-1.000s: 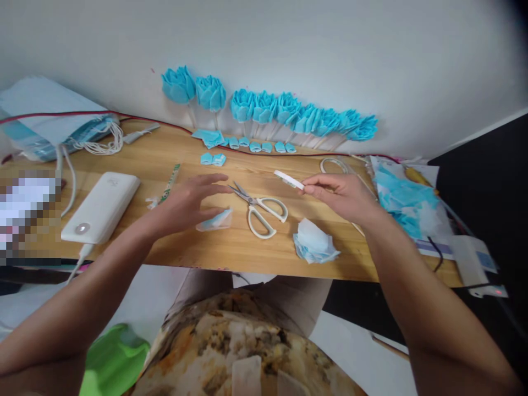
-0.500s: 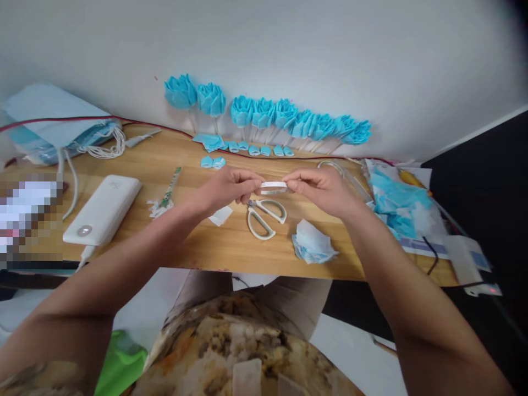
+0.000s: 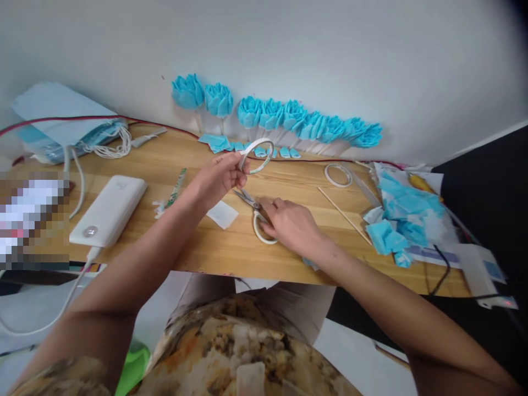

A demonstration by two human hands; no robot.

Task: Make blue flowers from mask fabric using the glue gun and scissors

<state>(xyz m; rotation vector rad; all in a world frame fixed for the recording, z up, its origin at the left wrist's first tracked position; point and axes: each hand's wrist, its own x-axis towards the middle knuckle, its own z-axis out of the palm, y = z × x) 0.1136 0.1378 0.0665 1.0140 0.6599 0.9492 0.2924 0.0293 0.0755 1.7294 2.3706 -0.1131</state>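
My left hand (image 3: 216, 180) is raised over the wooden table (image 3: 231, 247) and pinches a thin white tape ring (image 3: 256, 155) by its left rim. My right hand (image 3: 289, 225) lies on the white-handled scissors (image 3: 256, 215), its fingers curled over the handles. A small white paper square (image 3: 223, 214) rests on the table just left of the scissors, under my left wrist. A row of blue paper flowers (image 3: 280, 118) leans against the wall behind both hands.
A white power bank (image 3: 109, 210) with a cable lies at the left. A second tape ring (image 3: 338, 175) and a thin wooden stick (image 3: 344, 215) lie to the right, beside a heap of blue paper pieces (image 3: 402, 220). Small folded blue pieces (image 3: 247, 147) sit below the flowers.
My right hand has let go of the tape ring and dropped onto the scissors. My left hand now holds the ring alone and has lifted it towards the flowers.
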